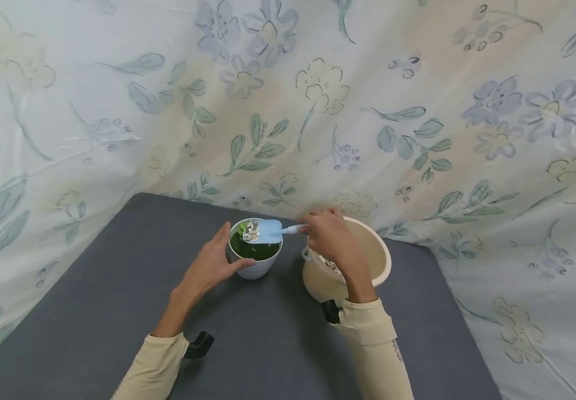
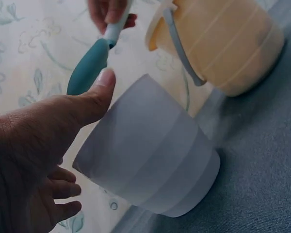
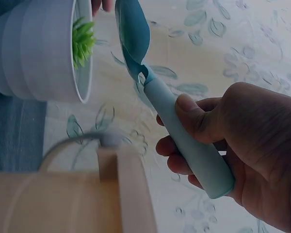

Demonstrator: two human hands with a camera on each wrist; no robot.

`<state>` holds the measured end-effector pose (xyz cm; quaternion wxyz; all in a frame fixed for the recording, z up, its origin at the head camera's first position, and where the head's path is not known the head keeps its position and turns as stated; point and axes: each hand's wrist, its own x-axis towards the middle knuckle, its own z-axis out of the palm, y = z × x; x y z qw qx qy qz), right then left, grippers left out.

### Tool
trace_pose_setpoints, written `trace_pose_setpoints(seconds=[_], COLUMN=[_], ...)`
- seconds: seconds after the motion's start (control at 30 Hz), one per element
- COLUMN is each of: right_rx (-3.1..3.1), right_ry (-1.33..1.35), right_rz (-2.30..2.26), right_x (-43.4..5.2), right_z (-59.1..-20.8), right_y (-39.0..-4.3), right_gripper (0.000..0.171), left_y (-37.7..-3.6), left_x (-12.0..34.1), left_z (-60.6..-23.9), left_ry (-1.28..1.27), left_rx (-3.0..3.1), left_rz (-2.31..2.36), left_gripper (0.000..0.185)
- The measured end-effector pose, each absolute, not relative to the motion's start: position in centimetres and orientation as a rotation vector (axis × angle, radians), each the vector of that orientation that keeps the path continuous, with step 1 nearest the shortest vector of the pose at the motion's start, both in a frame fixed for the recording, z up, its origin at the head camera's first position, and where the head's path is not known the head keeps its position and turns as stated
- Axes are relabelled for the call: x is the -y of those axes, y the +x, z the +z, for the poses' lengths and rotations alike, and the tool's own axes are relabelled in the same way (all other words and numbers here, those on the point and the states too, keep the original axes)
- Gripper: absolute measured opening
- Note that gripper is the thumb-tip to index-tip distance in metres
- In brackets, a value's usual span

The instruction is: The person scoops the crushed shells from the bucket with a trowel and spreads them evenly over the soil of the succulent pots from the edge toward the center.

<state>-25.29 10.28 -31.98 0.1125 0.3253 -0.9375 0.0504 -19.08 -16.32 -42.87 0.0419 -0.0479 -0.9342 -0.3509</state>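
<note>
A small light-blue hand trowel carries a load of pebbles over a white ribbed plant pot. My right hand grips its pale handle, the thumb laid along it in the right wrist view. Inside the pot are a dark green surface and a bright green succulent. My left hand is spread at the pot's left rim, thumb on the near side and fingers on the far side. In the left wrist view, thumb and fingers stand apart beside the rim.
A cream bucket with a grey handle stands right of the pot, pebbles inside it, under my right forearm. Both stand on a dark grey table. A floral cloth hangs behind the table.
</note>
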Motion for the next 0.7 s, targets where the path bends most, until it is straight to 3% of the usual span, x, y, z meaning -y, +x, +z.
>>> trace_pose_setpoints(seconds=[0.7], right_rx=[2.557], right_ry=[0.997], right_rz=[-0.304], right_x=[-5.2], right_z=[-31.4], right_y=[-25.6], right_gripper=[0.013], left_y=[-19.4], left_x=[16.2], left_z=[-43.4], left_ry=[-0.098], left_rx=[2.816], left_rz=[-1.118], left_gripper=[0.115])
